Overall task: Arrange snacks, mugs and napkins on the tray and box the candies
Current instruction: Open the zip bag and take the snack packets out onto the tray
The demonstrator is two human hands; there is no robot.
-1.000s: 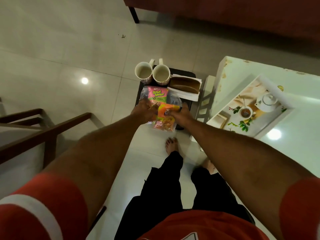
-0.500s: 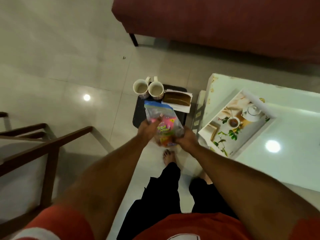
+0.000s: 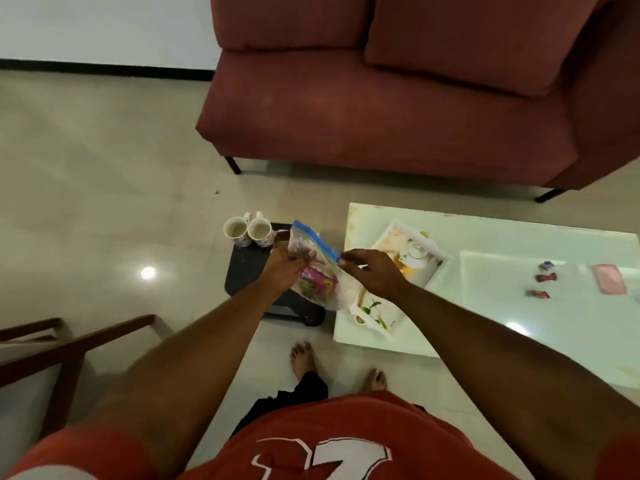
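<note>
At frame centre, a left hand (image 3: 287,268) and right hand (image 3: 370,271) grip a clear zip bag (image 3: 322,271) of snacks above a black stool (image 3: 249,271) bearing two mugs (image 3: 247,231). A tray (image 3: 433,271) lies right.

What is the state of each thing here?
Zip bag: held up in both hands, snack packets inside.
Left hand: gripping the bag.
Right hand: pinching its blue top edge.
Mugs: upright on the stool.
Candies: loose on the table, unboxed.
</note>
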